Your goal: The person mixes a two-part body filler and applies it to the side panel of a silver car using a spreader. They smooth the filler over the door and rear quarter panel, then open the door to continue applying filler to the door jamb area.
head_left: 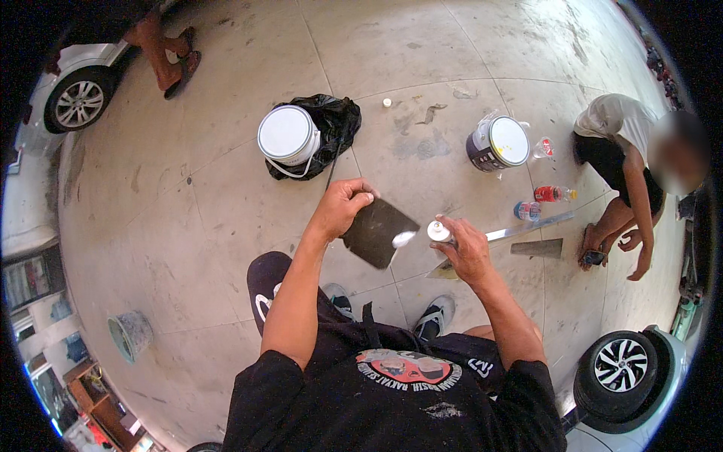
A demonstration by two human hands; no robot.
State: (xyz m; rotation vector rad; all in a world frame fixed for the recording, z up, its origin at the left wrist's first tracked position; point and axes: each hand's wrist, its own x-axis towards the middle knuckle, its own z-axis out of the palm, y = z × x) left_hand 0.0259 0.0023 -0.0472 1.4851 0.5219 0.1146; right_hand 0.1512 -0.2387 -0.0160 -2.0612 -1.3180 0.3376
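My left hand [343, 207] pinches the upper edge of a dark, flat, four-sided plate [376, 226] between thumb and fingers. A white blob [404, 239], which looks like paste, lies near the plate's right corner. Just right of it, my right hand [468, 252] is wrapped round a small white bottle or tube [438, 231], its round end facing up. The plate and the white container are apart, both held above the floor in front of my knees. Most of the container is hidden by my fingers.
A white-lidded bucket [286, 132] sits on a black plastic bag [339, 124]. Rightward stand another paint bucket [508, 142], a red-labelled bottle [553, 193], a trapezoid plate [536, 247] and a long metal strip [531, 226]. A person [621, 158] crouches at right; a car wheel [619, 365] is lower right.
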